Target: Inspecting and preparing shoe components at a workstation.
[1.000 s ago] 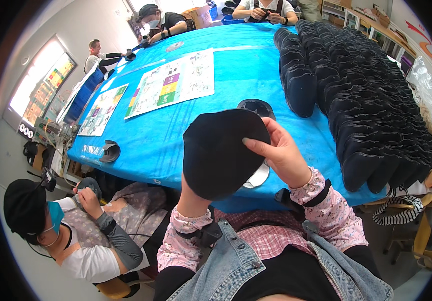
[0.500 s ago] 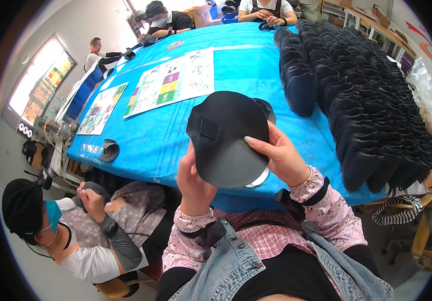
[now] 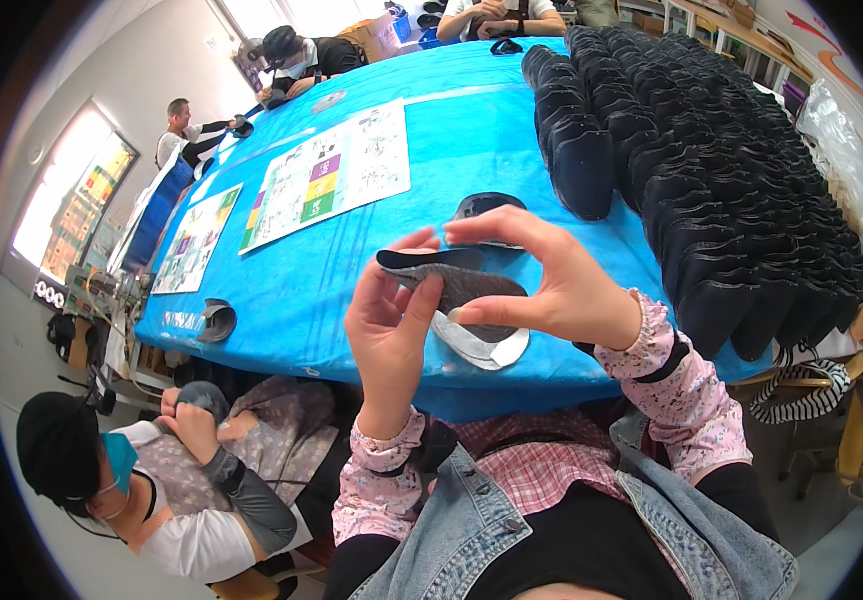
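A thin, rounded piece (image 3: pixel 476 300), black on one face and fuzzy grey on the other, is tilted nearly edge-on above the table's near edge. My left hand (image 3: pixel 391 310) grips its left end, thumb on the grey face and fingers behind. Around its right side, my right hand (image 3: pixel 541 275) is spread in a wide C. That thumb lies against the grey face, while the fingers stand off above the piece. Behind it on the table sits a black curved item (image 3: pixel 491 207). Partly hidden below it is a pale grey-and-white curved item (image 3: pixel 486 348).
Long rows of stacked dark padded pieces (image 3: pixel 696 190) fill the table's right side. Printed sheets (image 3: pixel 361 150) lie on the blue cover (image 3: pixel 471 130). A curved grey piece (image 3: pixel 218 320) rests near the left corner. A co-worker (image 3: pixel 201 480) sits close at left; others work along the far edges.
The piece has turned from showing its broad black face to nearly edge-on, grey side showing. My right hand has released its pinch and spread. The seated co-worker's hands have moved slightly.
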### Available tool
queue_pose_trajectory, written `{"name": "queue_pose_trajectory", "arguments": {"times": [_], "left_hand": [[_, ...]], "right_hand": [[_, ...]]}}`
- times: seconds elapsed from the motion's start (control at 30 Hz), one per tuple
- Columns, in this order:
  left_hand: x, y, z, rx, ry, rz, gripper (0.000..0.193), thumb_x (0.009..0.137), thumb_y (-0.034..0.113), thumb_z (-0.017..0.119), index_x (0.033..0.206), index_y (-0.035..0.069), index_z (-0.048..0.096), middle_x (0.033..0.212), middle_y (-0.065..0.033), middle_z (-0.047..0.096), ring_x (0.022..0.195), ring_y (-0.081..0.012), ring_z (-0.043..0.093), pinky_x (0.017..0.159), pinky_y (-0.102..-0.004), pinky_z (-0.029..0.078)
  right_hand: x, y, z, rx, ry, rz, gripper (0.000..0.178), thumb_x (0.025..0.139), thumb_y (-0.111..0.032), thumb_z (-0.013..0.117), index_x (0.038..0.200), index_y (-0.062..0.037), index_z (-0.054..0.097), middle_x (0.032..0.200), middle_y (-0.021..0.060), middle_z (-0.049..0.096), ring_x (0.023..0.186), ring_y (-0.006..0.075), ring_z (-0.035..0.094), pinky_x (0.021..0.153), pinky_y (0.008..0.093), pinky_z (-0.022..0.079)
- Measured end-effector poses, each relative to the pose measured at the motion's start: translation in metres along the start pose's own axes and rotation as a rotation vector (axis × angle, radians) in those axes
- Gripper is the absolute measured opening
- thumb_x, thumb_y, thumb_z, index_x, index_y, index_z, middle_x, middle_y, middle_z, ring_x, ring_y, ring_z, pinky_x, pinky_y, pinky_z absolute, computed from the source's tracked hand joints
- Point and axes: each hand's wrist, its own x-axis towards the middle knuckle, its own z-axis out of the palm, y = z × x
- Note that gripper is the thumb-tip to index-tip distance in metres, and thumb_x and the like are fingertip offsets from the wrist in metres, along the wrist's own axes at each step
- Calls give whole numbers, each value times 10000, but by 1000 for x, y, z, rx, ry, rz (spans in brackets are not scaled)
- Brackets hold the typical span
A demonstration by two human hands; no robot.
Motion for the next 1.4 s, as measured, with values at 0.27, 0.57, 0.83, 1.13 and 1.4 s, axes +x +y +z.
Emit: {"name": "queue_pose_trajectory", "arguments": {"times": [0.27, 0.57, 0.83, 1.13, 1.4], "left_hand": [[1, 1, 0, 14, 35, 10, 352, 857, 33, 628, 1187, -19, 516, 1015, -80, 635, 931, -122, 597, 809, -231, 460], [0, -3, -4, -15, 23, 57, 285, 878, 56, 611, 1138, -28, 529, 1015, -68, 632, 901, -98, 592, 776, -215, 462], [-3, -6, -7, 64, 53, 13, 280, 883, 78, 613, 1129, -27, 532, 990, -52, 627, 872, -84, 580, 750, -211, 460], [-3, -8, -10, 59, 41, -35, 277, 889, 93, 608, 1129, -24, 534, 974, -39, 624, 862, -83, 580, 741, -217, 467], [12, -18, -15, 188, -339, -58, 889, 733, 386, 753, 1388, 6, 286, 1355, -171, 399, 1233, -273, 428, 1013, -389, 350]], "right_hand": [[-2, 5, 2, 111, 37, -18, 530, 707, -203, 794, 1144, -5, 567, 1086, 105, 590, 995, 188, 578, 884, 304, 447], [-2, 5, -3, 58, 61, 88, 249, 719, -178, 782, 863, -13, 664, 780, 43, 642, 768, 108, 580, 690, 262, 450], [-4, 7, -4, -56, 98, 40, 197, 717, -200, 776, 753, -33, 678, 699, 59, 634, 647, 151, 544, 587, 275, 406], [-8, 19, 3, -202, 168, -81, 174, 744, -192, 741, 752, -36, 662, 689, 79, 611, 640, 213, 556, 588, 313, 424], [-11, 20, -25, -518, 525, -369, 103, 722, -120, 717, 764, -55, 649, 718, 68, 621, 682, 249, 591, 616, 339, 456]]}}
